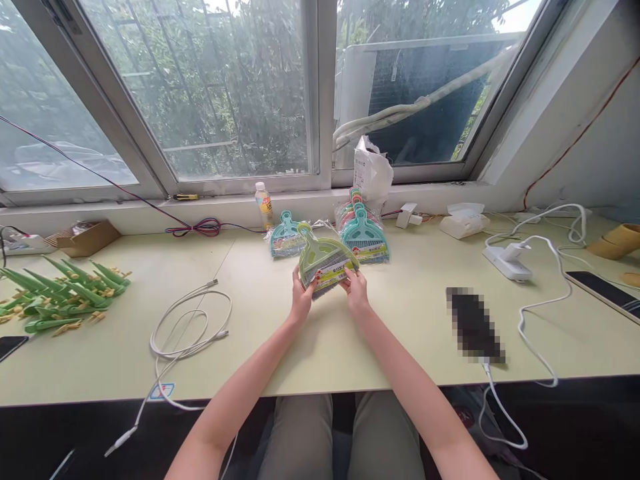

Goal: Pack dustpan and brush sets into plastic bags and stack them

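Observation:
A green mini dustpan and brush set [320, 257] with a printed label is held up over the table, tilted, its handle pointing away from me. My left hand [301, 297] grips its lower left side, and my right hand [355, 287] grips its lower right corner. Just behind it lies a teal dustpan set [286, 233] in clear wrapping. To its right is a row of wrapped dustpan sets [364, 237], with a teal one in front and pink, red and green edges behind. The fingers beneath the held set are partly hidden.
A bottle [264, 205] and a white plastic bag [373, 170] stand by the window. Coiled white cables [193, 333] and a pile of green plastic pieces [75, 293] lie left. At right are a pixelated dark phone-like object [475, 327], a power strip [507, 263] and a tissue pack [464, 220].

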Motion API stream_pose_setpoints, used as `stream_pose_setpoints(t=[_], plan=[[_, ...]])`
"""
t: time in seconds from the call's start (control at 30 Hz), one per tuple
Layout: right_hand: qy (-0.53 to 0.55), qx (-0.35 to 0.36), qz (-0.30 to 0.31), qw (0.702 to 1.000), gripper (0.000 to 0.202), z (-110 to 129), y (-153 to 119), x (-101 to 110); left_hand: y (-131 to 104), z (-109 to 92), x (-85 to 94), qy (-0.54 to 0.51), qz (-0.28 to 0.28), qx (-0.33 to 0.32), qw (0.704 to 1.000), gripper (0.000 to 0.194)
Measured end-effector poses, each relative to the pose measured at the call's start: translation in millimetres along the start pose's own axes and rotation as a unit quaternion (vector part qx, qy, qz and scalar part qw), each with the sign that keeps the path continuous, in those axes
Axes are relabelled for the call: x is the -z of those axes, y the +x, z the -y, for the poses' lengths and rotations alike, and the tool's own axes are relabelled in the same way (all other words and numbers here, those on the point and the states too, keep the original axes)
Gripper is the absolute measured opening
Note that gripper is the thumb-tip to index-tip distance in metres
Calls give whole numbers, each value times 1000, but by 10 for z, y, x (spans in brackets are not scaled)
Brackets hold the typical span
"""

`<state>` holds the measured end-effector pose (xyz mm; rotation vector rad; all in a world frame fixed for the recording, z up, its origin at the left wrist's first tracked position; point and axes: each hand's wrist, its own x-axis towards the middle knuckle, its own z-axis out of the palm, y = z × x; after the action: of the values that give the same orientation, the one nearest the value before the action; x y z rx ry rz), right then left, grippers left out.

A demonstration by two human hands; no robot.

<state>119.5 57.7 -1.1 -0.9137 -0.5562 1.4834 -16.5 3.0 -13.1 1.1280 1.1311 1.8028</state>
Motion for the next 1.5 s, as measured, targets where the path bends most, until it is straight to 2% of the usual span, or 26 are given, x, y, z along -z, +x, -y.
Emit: stream_pose_setpoints(t=[0.2, 0.47, 0.67, 0.77, 0.83, 0.9, 1.0, 1.1, 1.17, 1.27, 1.3, 1.4, 1.5], plan=[[3, -1, -24, 1000, 40, 58, 40, 65, -80, 32, -25, 50, 53, -49, 996, 75], [-27, -7, -19, 999, 45, -7, 88, 122, -154, -129, -49, 20, 46, -27, 998, 68], [-57, -2, 10, 998, 50, -20, 150, 186, -217, -142, -45, 65, 71, -73, 993, 68], [-28, -2, 59, 998, 56, 9, 113, 131, -203, -157, -28, 54, 43, -74, 995, 64], [-12, 6, 113, 993, 60, 19, 72, 82, -176, -173, -2, 46, 10, -65, 997, 66], [-14, 19, 132, 991, 63, 13, 36, 49, -150, -183, 26, 51, -2, -54, 997, 71], [-32, 31, 84, 996, 61, -14, 15, 41, -138, -184, 45, 90, -11, -55, 994, 85], [-40, 29, 46, 998, 58, -39, 20, 51, -142, -201, 44, 183, -105, -121, 970, 96], [-37, 29, 41, 998, 57, -48, 22, 52, -134, -224, 54, 263, -132, -171, 940, 81], [-35, 28, 44, 998, 57, -55, 19, 48, -103, -247, 100, 346, -80, -194, 915, 32], [-39, 28, 45, 998, 57, -57, 16, 47, -89, -248, 120, 358, -62, -190, 912, 21], [-54, 27, 46, 997, 57, -63, 2, 44, -52, -246, 182, 387, -44, -183, 902, 17], [-70, 26, 45, 996, 57, -69, -19, 32, -35, -263, 217, 429, -55, -188, 882, 18]])
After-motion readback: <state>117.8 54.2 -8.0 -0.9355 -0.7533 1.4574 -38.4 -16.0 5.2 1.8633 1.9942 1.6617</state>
